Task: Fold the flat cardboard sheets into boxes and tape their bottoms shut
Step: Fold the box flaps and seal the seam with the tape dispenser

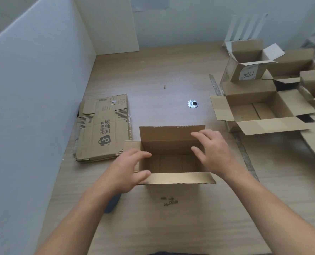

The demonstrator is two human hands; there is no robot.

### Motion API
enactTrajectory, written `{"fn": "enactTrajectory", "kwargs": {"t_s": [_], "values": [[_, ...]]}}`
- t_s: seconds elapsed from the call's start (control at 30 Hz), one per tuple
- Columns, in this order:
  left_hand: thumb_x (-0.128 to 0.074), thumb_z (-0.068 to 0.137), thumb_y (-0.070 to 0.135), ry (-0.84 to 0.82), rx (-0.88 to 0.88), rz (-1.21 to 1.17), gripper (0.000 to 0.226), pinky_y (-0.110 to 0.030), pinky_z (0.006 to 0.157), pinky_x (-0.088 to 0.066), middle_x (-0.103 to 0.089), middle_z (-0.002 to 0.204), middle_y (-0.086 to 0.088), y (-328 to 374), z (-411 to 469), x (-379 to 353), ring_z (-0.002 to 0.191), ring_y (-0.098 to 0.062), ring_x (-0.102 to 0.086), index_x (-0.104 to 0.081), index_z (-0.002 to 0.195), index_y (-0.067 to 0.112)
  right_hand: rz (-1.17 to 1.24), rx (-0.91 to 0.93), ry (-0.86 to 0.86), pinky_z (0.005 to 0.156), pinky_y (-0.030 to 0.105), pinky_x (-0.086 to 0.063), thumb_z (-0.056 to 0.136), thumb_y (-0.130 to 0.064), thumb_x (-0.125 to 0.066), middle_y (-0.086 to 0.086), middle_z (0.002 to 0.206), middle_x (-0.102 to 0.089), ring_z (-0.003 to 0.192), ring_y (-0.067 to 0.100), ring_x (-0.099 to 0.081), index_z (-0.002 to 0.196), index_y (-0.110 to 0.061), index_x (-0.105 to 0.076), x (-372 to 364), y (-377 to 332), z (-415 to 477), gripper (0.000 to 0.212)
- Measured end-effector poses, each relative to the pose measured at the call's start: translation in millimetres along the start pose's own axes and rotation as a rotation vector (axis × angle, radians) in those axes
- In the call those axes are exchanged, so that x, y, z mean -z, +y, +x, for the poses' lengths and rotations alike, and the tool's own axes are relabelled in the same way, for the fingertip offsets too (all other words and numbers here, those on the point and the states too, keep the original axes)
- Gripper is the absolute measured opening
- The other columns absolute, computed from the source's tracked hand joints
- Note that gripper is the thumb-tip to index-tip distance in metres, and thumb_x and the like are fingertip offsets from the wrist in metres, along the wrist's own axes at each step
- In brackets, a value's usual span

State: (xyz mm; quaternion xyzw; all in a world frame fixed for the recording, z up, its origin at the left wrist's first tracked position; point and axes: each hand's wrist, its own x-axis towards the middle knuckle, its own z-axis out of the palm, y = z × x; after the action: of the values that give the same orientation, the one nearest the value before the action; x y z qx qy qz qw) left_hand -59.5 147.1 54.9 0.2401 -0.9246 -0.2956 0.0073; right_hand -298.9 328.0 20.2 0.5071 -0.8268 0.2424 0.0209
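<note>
One brown cardboard box (171, 159) stands upright, top flaps open.

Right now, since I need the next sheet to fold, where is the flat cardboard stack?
In the head view, the flat cardboard stack lies left on the desk, beside the white partition, just left of the open box.

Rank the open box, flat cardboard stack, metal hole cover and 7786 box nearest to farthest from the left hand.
1. Open box, right at the left hand.
2. Flat cardboard stack, just to the left.
3. Metal hole cover, mid-table beyond the box.
4. 7786 box, far back right.
</note>
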Motion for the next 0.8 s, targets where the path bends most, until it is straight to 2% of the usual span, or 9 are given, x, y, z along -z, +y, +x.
{"fn": "enactTrajectory", "kwargs": {"t_s": [0.1,0.17,0.23,0.3,0.37,0.4,0.47,0.63,0.8], "values": [[-0.06,0.08,0.058,-0.242,0.019,0.196,0.065,-0.035,0.111,-0.031,-0.046,0.139,0.012,0,4,-10,0.133,-0.013,-0.034,-0.049,0.141,0.036,-0.031,0.048,-0.047,0.099,0.046,-0.048,0.082,-0.021,-0.077,0.008,0.129,-0.059,0.117,0.034,-0.05,0.129,-0.013,-0.062,-11,-1,20,0.049],[-0.058,0.086,0.057,-0.266,-0.006,0.345,0.059,-0.034,0.108,-0.029,-0.044,0.14,0.015,2,5,-17,0.132,-0.013,-0.031,-0.047,0.141,0.039,-0.055,-0.006,-0.148,0.106,0.045,-0.042,0.087,-0.028,-0.072,0.005,0.142,-0.05,0.129,0.032,-0.041,0.139,-0.018,-0.054,-18,-1,30,0.056],[-0.056,0.089,0.055,-0.23,-0.052,0.448,0.052,-0.035,0.104,-0.027,-0.047,0.136,0.017,4,3,-26,0.128,-0.013,-0.034,-0.048,0.138,0.039,-0.07,-0.081,-0.281,0.11,0.042,-0.036,0.091,-0.037,-0.066,-0.003,0.151,-0.038,0.137,0.026,-0.03,0.145,-0.026,-0.043,-24,1,35,0.059],[-0.055,0.091,0.052,-0.181,-0.083,0.466,0.042,-0.036,0.104,-0.026,-0.052,0.127,0.017,2,0,-37,0.123,-0.012,-0.042,-0.05,0.13,0.038,-0.073,-0.131,-0.361,0.108,0.04,-0.035,0.092,-0.041,-0.062,-0.01,0.152,-0.034,0.138,0.022,-0.026,0.144,-0.031,-0.04,-31,3,35,0.057],[-0.064,0.086,0.047,-0.085,-0.132,0.456,0.036,-0.039,0.1,-0.034,-0.059,0.112,0.016,-4,-3,-50,0.11,-0.014,-0.054,-0.053,0.119,0.037,-0.052,-0.175,-0.337,0.105,0.039,-0.035,0.093,-0.043,-0.059,-0.014,0.148,-0.038,0.136,0.02,-0.029,0.141,-0.035,-0.042,-37,2,34,0.051],[-0.072,0.079,0.044,-0.043,-0.151,0.465,0.037,-0.041,0.093,-0.041,-0.061,0.101,0.015,-8,-4,-55,0.099,-0.015,-0.059,-0.054,0.11,0.036,-0.043,-0.199,-0.31,0.104,0.038,-0.034,0.094,-0.044,-0.058,-0.015,0.145,-0.041,0.134,0.02,-0.031,0.139,-0.035,-0.044,-40,1,33,0.047],[-0.084,0.065,0.039,0.059,-0.16,0.443,0.046,-0.039,0.08,-0.049,-0.059,0.086,0.015,-15,-5,-66,0.081,-0.015,-0.06,-0.054,0.099,0.034,-0.025,-0.247,-0.264,0.101,0.036,-0.031,0.095,-0.046,-0.055,-0.016,0.139,-0.046,0.13,0.019,-0.035,0.133,-0.036,-0.049,-45,-1,34,0.039],[-0.088,0.066,0.025,0.24,-0.187,0.407,0.045,-0.034,0.071,-0.046,-0.057,0.084,0.01,-19,-6,-84,0.077,-0.018,-0.053,-0.056,0.097,0.029,0.034,-0.334,-0.263,0.097,0.037,-0.033,0.098,-0.047,-0.049,-0.013,0.125,-0.059,0.122,0.018,-0.044,0.12,-0.037,-0.059,-51,1,38,0.025],[-0.088,0.065,0.017,0.296,-0.119,0.365,0.041,-0.033,0.062,-0.044,-0.052,0.079,0.006,-13,-4,-91,0.071,-0.02,-0.05,-0.055,0.089,0.023,-0.009,-0.34,-0.295,0.09,0.039,-0.034,0.1,-0.045,-0.044,-0.01,0.109,-0.064,0.112,0.02,-0.048,0.105,-0.033,-0.06,-50,-1,41,0.021]]}}
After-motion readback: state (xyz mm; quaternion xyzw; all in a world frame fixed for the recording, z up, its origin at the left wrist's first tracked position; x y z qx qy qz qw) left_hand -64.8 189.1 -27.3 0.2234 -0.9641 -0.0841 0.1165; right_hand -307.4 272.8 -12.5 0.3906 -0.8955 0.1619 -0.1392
